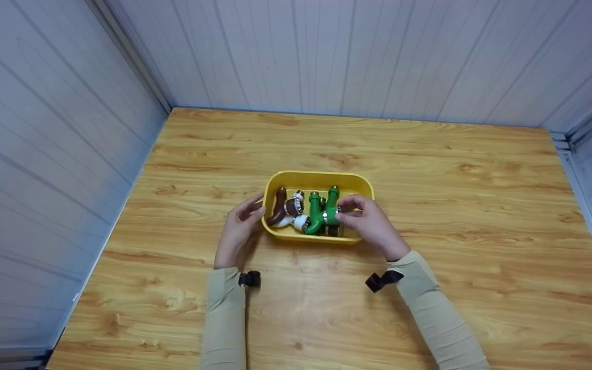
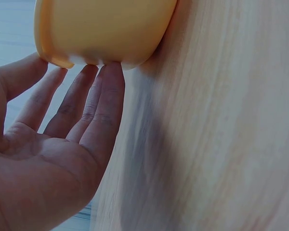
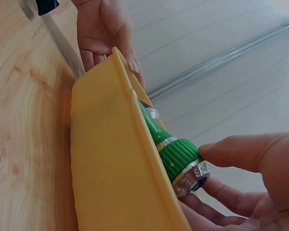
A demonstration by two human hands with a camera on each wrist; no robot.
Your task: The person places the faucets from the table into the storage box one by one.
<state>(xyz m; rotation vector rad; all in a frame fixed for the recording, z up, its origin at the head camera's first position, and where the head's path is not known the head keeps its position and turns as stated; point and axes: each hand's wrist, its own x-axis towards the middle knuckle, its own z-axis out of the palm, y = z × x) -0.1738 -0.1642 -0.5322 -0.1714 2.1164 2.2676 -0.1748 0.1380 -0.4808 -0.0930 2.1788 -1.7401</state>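
A yellow plastic box [image 1: 318, 239] stands on the table, holding several branched, pipe-shaped pieces in green, brown and white, some with brass-coloured tips. At the box's left end, my left hand [image 1: 237, 228] holds the rim, thumb at the edge and fingers against the outer wall. My right hand [image 1: 370, 221] reaches over the right end of the box. Its thumb and fingers pinch a green pipe-shaped piece [image 3: 176, 156] by its ribbed, silver-rimmed end. Farther left in the box lie a brown piece [image 1: 278, 203] and a white part [image 1: 301, 222], partly overlapping.
The wood-grain table [image 1: 455, 216] surrounds the box on all sides. Pale panelled walls [image 1: 327, 56] close off the back and both sides. A black wrist strap [image 1: 251, 279] sits on the left sleeve and another [image 1: 384, 280] on the right.
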